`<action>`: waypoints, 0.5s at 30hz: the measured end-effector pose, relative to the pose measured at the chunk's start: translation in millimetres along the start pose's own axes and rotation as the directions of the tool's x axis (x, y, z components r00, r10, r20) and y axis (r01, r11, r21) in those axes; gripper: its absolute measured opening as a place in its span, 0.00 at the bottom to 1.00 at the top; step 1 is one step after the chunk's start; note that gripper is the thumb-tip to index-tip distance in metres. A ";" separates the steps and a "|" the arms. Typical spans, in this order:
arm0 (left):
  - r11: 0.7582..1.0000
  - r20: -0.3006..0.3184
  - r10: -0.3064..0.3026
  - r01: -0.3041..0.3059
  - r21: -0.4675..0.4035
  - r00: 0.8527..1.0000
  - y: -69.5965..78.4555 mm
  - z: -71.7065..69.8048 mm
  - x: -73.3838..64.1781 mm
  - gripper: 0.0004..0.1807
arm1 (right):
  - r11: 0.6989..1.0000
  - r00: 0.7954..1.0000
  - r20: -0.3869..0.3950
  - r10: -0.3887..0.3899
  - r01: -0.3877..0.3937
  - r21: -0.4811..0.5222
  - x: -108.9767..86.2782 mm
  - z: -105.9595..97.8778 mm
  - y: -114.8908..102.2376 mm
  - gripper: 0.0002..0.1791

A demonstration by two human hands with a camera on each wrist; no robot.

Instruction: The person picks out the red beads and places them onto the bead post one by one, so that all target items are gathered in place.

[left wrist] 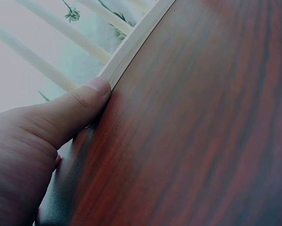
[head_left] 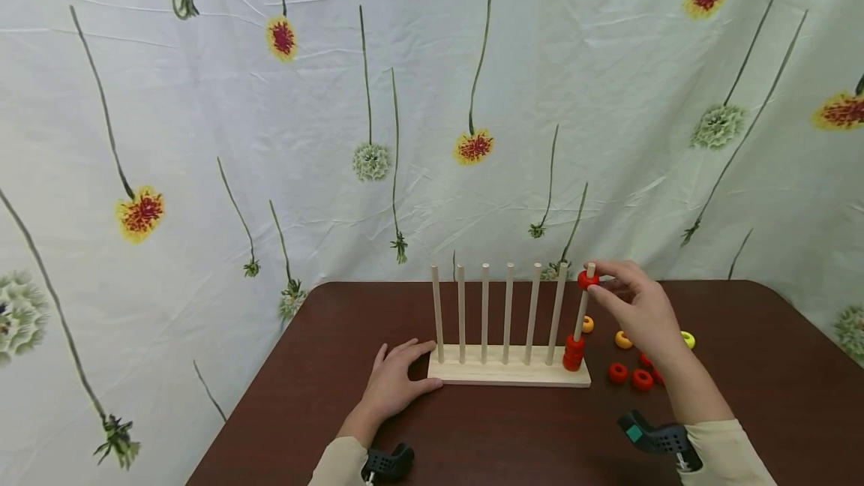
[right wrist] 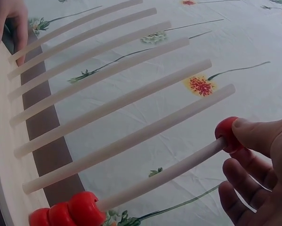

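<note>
A pale wooden peg rack [head_left: 508,374] stands on the table with several upright pegs in a row. My right hand [head_left: 637,310] pinches a red bead [head_left: 586,280] between thumb and fingers at the top of the rightmost peg [head_left: 581,313]. In the right wrist view the peg's end goes into this bead [right wrist: 225,134]. Lower on that peg, a stack of red beads [head_left: 574,355] sits against the base. With thumb at the front edge and fingers behind the corner, my left hand [head_left: 393,387] holds the rack's left end; the left wrist view shows the thumb [left wrist: 86,101] pressed there.
Loose beads lie on the dark table [head_left: 513,433] right of the rack: red ones [head_left: 617,373], orange ones [head_left: 623,340] and a yellow-green one [head_left: 688,339], some partly behind my right forearm. A flower-patterned cloth [head_left: 418,111] hangs behind the table.
</note>
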State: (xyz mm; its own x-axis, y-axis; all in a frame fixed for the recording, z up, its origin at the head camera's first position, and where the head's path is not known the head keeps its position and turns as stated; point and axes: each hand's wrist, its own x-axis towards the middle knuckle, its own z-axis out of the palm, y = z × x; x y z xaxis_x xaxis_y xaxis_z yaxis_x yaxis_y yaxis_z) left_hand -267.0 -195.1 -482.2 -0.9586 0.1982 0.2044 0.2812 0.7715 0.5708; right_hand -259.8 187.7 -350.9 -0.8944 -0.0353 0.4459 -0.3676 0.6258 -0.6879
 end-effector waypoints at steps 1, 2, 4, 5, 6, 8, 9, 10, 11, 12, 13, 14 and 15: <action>1.000 0.001 0.000 0.000 -0.001 1.000 0.1 -0.1 0.0 0.37 | 1.000 1.000 0.013 -0.001 0.001 0.001 0.4 -0.3 0.4 0.23; 1.000 0.002 -0.001 0.001 -0.001 1.000 -0.1 -0.1 0.1 0.37 | 1.000 1.000 0.026 -0.001 0.001 0.002 0.9 -0.8 0.3 0.23; 1.000 0.002 -0.004 0.004 -0.002 1.000 -0.1 -0.3 0.3 0.37 | 1.000 0.999 0.048 -0.005 0.005 0.001 1.7 -1.4 0.5 0.23; 1.000 0.002 -0.004 0.004 -0.002 1.000 0.0 -0.4 0.3 0.37 | 1.000 0.998 0.060 -0.007 0.007 0.005 2.0 -1.6 0.5 0.22; 1.000 0.003 -0.005 0.005 -0.001 1.000 0.1 -0.4 0.4 0.37 | 1.000 0.998 0.069 -0.010 0.009 0.006 2.2 -1.8 0.6 0.22; 1.000 0.003 -0.007 0.007 0.000 1.000 0.3 -0.5 0.4 0.37 | 1.000 0.997 0.078 -0.015 0.015 0.004 2.5 -1.6 1.1 0.21; 1.000 0.002 -0.008 0.008 0.000 1.000 0.7 -0.6 0.4 0.37 | 1.000 0.997 0.081 -0.020 0.020 0.002 2.5 -1.4 1.6 0.21; 1.000 0.002 -0.009 0.009 0.001 1.000 1.0 -0.6 0.3 0.37 | 1.000 0.996 0.084 -0.021 0.020 0.004 2.3 -1.4 1.7 0.21; 1.000 0.001 -0.009 0.009 0.001 1.000 1.2 -0.7 0.2 0.37 | 1.000 0.996 0.087 -0.022 0.022 0.003 2.1 -1.2 2.1 0.21; 1.000 0.001 -0.010 0.010 0.000 1.000 1.3 -0.6 0.1 0.37 | 1.000 0.996 0.090 -0.024 0.024 0.000 1.9 -1.2 2.4 0.21; 1.000 0.001 -0.010 0.010 -0.001 1.000 1.4 -0.5 0.1 0.37 | 1.000 0.995 0.093 -0.024 0.025 0.000 1.7 -1.1 2.8 0.21; 1.000 0.000 -0.010 0.010 -0.002 1.000 1.4 -0.4 0.1 0.37 | 1.000 0.995 0.097 -0.025 0.025 -0.001 1.5 -1.1 3.1 0.21; 1.000 0.000 -0.011 0.011 -0.004 1.000 1.3 -0.3 0.1 0.37 | 1.000 0.995 0.102 -0.025 0.025 -0.003 1.2 -1.0 3.3 0.21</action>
State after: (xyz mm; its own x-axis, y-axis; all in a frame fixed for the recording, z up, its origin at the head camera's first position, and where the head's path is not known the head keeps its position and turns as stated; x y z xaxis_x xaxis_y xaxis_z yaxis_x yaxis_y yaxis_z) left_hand -266.7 -194.2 -481.2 -0.9617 0.1898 0.1979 0.2707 0.7714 0.5759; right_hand -261.9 190.6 -352.0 -0.9063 -0.1299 0.4022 -0.3892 0.6273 -0.6746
